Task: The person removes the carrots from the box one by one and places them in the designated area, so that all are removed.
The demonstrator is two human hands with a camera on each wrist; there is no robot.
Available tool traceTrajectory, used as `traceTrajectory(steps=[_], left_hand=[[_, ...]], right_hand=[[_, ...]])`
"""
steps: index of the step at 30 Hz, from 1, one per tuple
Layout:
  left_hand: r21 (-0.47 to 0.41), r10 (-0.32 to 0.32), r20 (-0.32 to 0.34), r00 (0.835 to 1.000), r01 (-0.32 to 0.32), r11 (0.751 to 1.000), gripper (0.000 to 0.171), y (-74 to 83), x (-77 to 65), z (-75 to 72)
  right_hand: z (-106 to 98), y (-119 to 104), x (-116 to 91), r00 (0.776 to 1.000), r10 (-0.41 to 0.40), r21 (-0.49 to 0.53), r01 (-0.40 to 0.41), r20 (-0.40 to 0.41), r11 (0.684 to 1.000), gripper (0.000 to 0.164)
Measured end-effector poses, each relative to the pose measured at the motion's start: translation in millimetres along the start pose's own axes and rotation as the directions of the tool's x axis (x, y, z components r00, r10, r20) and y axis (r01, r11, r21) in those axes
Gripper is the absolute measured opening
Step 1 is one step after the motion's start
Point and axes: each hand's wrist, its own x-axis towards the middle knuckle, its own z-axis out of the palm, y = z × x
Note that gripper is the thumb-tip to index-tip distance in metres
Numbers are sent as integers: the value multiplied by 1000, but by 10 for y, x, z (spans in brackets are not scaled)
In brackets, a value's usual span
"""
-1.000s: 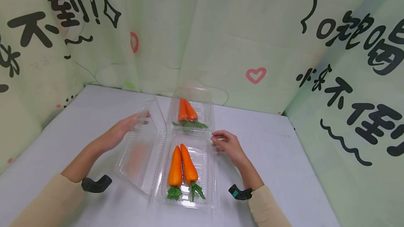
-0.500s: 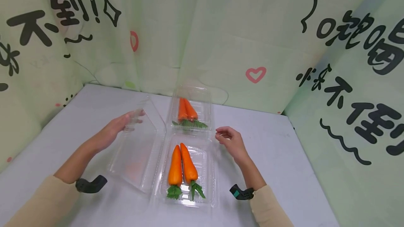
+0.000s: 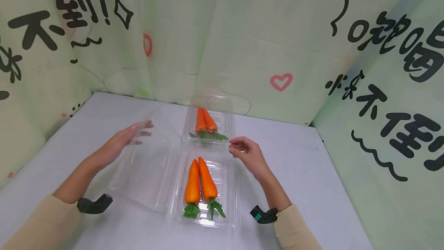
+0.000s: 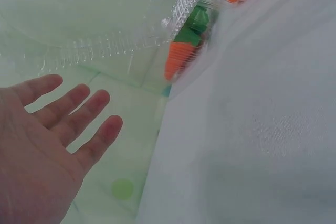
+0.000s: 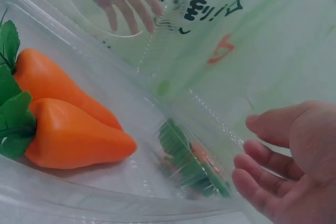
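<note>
A clear plastic clamshell box stands open on the table, its base (image 3: 230,203) holding two orange carrots (image 3: 192,182) with green leaves. Its lid (image 3: 145,173) leans out to the left, hinged along the base's left side. Behind the lid's upper edge is my left hand (image 3: 121,142), fingers straight and spread; the left wrist view shows the fingertips close to the lid's ridged rim (image 4: 110,45). My right hand (image 3: 249,156) hovers by the base's upper right corner, fingers loosely bent, with nothing between thumb and fingers (image 5: 262,156).
A second clear box (image 3: 227,117) with more carrots (image 3: 205,122) in it sits directly behind the first. The white table (image 3: 288,165) reaches to a printed curtain (image 3: 243,57) at the back and sides.
The lid has swung farther left and lower, with my left hand moving left along with it. My right hand drew away to the right, then came back toward the box's corner.
</note>
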Motion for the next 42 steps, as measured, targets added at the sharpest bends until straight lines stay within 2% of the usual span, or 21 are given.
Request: traceTrajectory(steps=[6, 28, 42], left_hand=[[14, -4, -26, 1000, 5, 1000, 50, 2, -40, -19], [22, -30, -39, 999, 31, 999, 51, -117, -191, -139], [38, -76, -38, 996, 77, 996, 51, -215, -283, -183]], right_hand=[[29, -308, -124, 999, 5, 14, -5, 47, 1000, 29], [166, -334, -147, 986, -25, 13, 23, 163, 1000, 35], [225, -364, -142, 975, -51, -23, 58, 217, 998, 36]])
